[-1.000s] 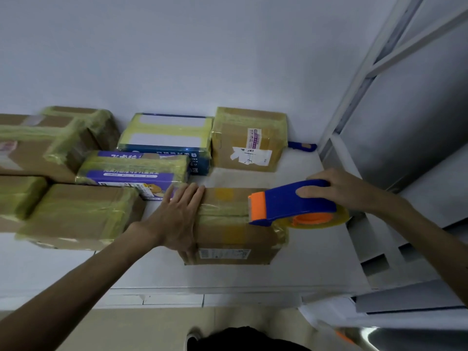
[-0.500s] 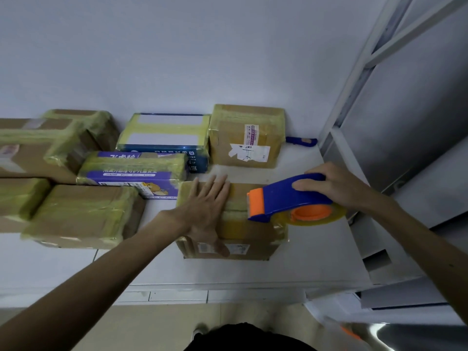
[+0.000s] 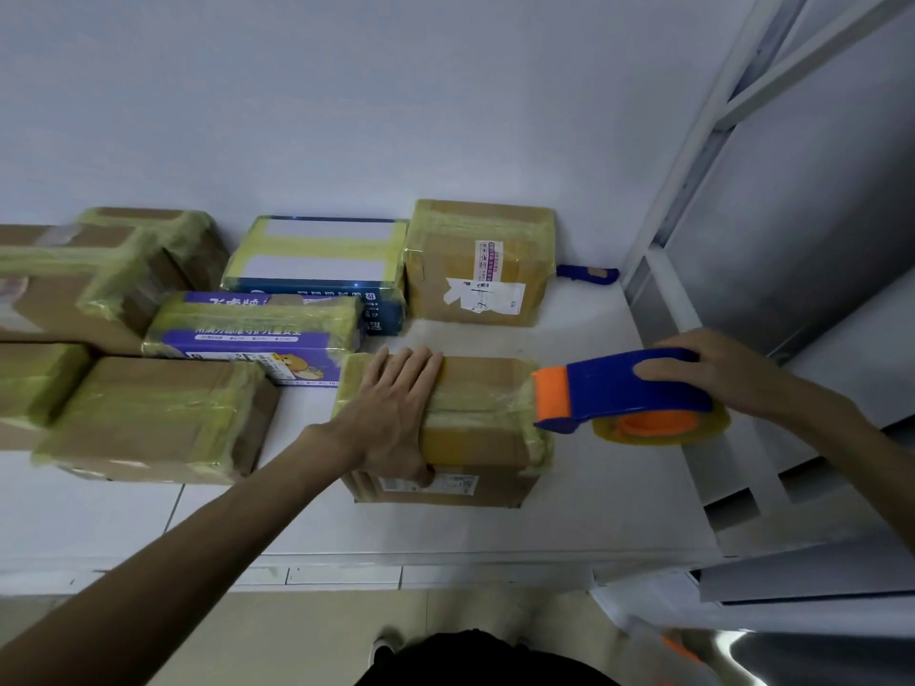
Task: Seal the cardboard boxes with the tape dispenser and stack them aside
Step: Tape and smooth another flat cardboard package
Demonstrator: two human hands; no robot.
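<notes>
A brown cardboard box [image 3: 475, 438] wrapped in yellowish tape lies on the white table [image 3: 594, 502] in front of me. My left hand [image 3: 396, 418] lies flat on the box's left half, fingers straight, thumb down its front face. My right hand [image 3: 723, 373] grips the handle of a blue and orange tape dispenser [image 3: 619, 393] with its tape roll [image 3: 658, 425]. The dispenser's orange head sits just off the box's right edge.
Several taped boxes stand to the left and behind: a brown box [image 3: 153, 418], a purple box [image 3: 252, 329], a blue box [image 3: 317, 269], a labelled brown box [image 3: 480, 264]. A blue utility knife [image 3: 586, 273] lies by the wall. A metal shelf frame [image 3: 693, 190] rises at right.
My left hand slid from the box's left side onto its top. The dispenser moved right, from over the box's top to just past its right edge.
</notes>
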